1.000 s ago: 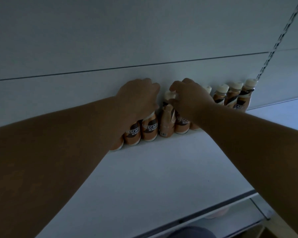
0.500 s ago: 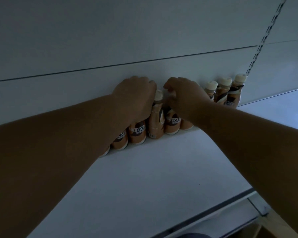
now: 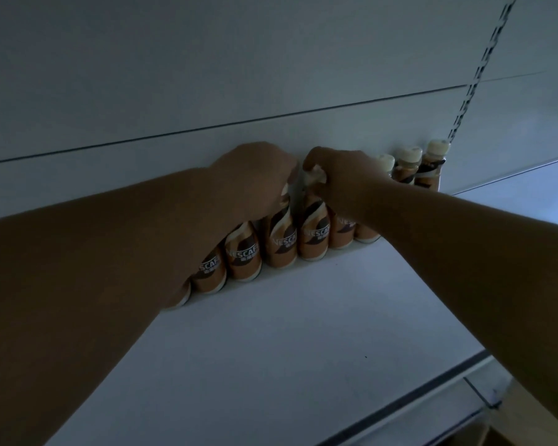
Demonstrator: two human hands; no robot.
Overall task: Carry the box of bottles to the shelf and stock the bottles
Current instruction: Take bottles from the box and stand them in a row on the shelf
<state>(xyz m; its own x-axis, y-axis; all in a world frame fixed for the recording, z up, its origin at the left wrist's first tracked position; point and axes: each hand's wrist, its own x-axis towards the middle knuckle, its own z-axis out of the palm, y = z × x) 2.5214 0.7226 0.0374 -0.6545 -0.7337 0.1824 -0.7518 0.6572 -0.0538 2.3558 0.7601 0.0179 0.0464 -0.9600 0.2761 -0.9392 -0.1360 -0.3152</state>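
Both bare arms reach to the middle of the frame, where a row of orange-brown coffee bottles with cream caps (image 3: 279,244) stands along the back of the pale white shelf (image 3: 287,342), against the white back panel (image 3: 207,75). The left hand (image 3: 255,183) curls its grip over the tops of bottles left of centre. The right hand (image 3: 339,177) pinches its grip shut around the neck of one bottle (image 3: 314,235). Three more capped bottles (image 3: 408,165) stand at upper right, beside a slotted metal upright (image 3: 474,78).
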